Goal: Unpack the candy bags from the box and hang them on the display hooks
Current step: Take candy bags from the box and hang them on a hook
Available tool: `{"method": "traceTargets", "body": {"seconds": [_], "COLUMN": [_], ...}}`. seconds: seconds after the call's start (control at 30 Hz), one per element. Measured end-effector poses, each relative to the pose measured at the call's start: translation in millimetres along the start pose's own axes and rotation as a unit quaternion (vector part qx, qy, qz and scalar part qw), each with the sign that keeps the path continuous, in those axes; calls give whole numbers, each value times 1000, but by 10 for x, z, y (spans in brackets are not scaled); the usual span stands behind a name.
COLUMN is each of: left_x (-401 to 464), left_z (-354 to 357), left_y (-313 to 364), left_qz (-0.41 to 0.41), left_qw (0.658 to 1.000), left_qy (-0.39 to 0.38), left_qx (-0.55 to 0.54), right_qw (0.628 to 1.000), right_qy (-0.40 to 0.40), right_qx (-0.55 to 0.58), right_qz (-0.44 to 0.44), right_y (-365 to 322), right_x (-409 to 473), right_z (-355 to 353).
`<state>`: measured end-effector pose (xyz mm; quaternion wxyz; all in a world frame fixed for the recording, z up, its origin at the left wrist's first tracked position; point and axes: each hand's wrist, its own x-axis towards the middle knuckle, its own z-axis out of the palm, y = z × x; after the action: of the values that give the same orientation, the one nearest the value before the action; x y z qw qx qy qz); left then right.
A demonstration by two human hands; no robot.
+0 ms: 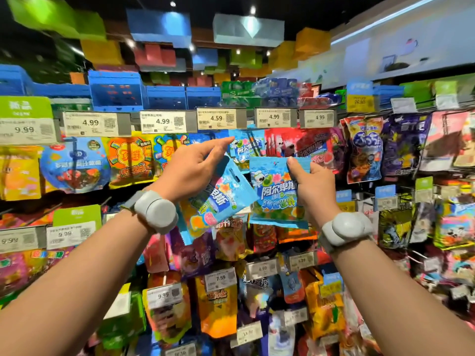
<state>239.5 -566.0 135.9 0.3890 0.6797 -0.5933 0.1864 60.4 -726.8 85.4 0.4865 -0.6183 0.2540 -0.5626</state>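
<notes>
Candy bags: two blue bags held up before a shop's hook display; one upright bag (pixel 277 194), one tilted bag (pixel 218 201)
Right hand (pixel 312 186): pinches the upright bag's top edge, thumb in front; long axis vertical
Left hand (pixel 191 168): forefinger pointing up-right, other fingers apparently curled on the tilted bag
Key relation: matching blue hung bags (pixel 244 147) lie just above and behind, nearer the right hand; hook itself blurred
Room: packed candy wall; price tags (pixel 164 122); coloured ceiling boxes
</notes>
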Motion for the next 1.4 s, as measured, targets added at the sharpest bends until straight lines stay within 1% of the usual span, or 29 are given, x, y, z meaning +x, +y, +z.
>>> {"method": "traceTargets", "body": {"seconds": [0.03,0.13,0.2,0.37,0.47,0.57,0.67,0.83,1.03,1.2,1.27,1.4], "left_x": [58,246,380,639,730,785,820,842,824,867,913,1071], "left_z": [8,-1,8,118,189,267,342,386,436,362,312,178], "left_y": [25,195,337,449,501,475,438,472,506,520,544,573], "left_qz": [1,-12,-8,14,35,43,44,37,46,53,39,-2], "left_qw": [1000,994,987,961,943,937,930,921,915,924,935,951], "left_qy": [2,1,7,39,55,54,49,66,88,86,68,9], "left_qx": [29,111,162,274,326,342,361,381,392,370,347,310], "right_qw": [1000,998,997,994,995,995,995,994,993,992,993,992], "right_qy": [-5,-57,-73,-75,-76,-82,-83,-91,-83,-82,-79,-81], "right_qx": [9,25,28,78,72,56,56,55,87,91,92,91], "right_qz": [-4,-14,-23,0,3,-8,4,-10,-2,-4,-7,-7], "right_y": [-10,-35,-48,-72,-59,-54,-54,74,134,223,234,182], "right_x": [61,246,361,518,570,630,686,846,882,949,969,1002], "right_z": [-11,-32,-49,-70,-73,-89,-111,-59,-33,-15,-20,-11]}}
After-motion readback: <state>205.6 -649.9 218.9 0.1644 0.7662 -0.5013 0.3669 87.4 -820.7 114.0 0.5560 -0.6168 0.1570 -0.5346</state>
